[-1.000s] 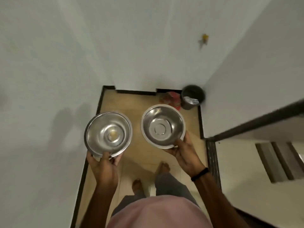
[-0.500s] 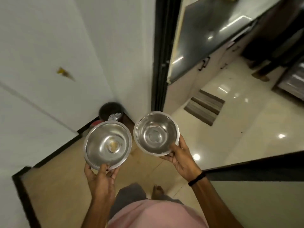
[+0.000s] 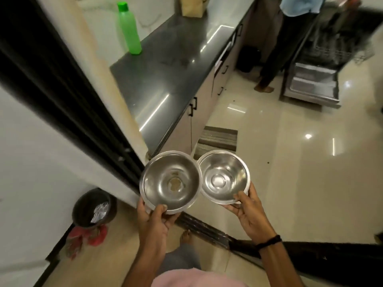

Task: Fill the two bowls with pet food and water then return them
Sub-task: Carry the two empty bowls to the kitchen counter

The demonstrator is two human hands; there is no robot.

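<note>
Two steel bowls are held side by side in front of me, rims touching. My left hand (image 3: 154, 221) grips the near rim of the left steel bowl (image 3: 170, 182), which has a small brownish residue at its bottom. My right hand (image 3: 247, 212) grips the near rim of the right steel bowl (image 3: 222, 177), which looks empty and clean. A green plastic bottle (image 3: 129, 29) stands upright on the dark kitchen counter (image 3: 170, 79) ahead on the left. A tan bag (image 3: 191, 6) stands at the counter's far end, cut off by the frame.
A black door frame (image 3: 62, 94) runs along the left and a dark threshold (image 3: 207, 230) crosses the floor under the bowls. A black bin (image 3: 93, 208) and red cloth (image 3: 87, 238) lie at lower left. A striped mat (image 3: 216, 141), another person (image 3: 286, 38) and an open dishwasher (image 3: 313, 85) are in the kitchen.
The view has swung right from the corridor corner toward the kitchen doorway. The counter, green bottle and another person have come into sight. The two bowls are now closer together, still in my hands.
</note>
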